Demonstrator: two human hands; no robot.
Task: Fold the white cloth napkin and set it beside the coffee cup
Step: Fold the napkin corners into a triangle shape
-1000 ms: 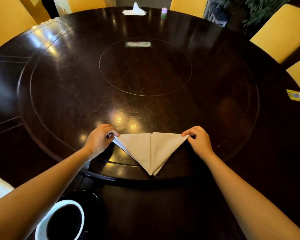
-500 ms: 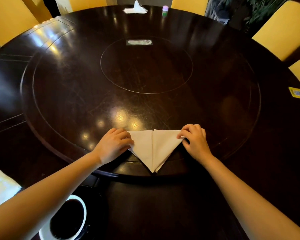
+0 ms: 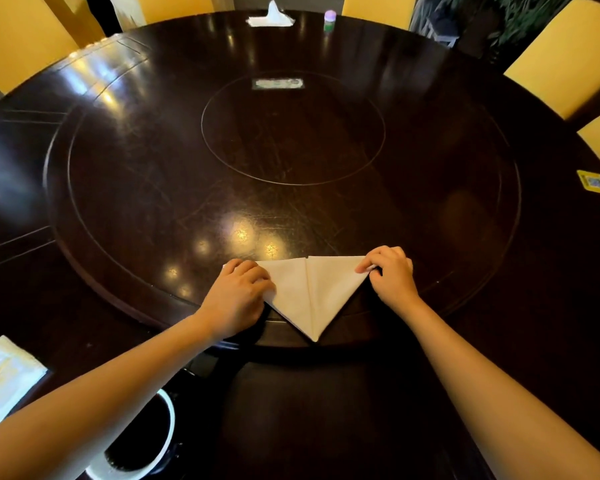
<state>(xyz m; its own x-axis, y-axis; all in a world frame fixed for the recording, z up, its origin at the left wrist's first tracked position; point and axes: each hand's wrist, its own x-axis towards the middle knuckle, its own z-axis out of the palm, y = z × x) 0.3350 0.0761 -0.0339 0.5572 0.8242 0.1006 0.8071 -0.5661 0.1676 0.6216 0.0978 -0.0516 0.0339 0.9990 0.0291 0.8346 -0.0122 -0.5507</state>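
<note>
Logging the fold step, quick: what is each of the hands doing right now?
Left hand: closed on the napkin's left corner, pressing it down.
Right hand: fingertips pinching the napkin's right corner.

**Dark round table, yellow chairs**

A glossy dark table (image 3: 118, 161) with a round turntable (image 3: 291, 202) fills the view. Yellow chairs (image 3: 565, 60) stand around the far edge. Light spots (image 3: 239, 232) shine on the wood. Plants (image 3: 520, 15) stand far right.

In front of me I see a dark round table (image 3: 125, 188) with yellow chairs (image 3: 565, 60) around it, a tissue box (image 3: 271, 19) and small purple-capped bottle (image 3: 329, 20) at its far edge, and cards (image 3: 598, 183) at right.
</note>
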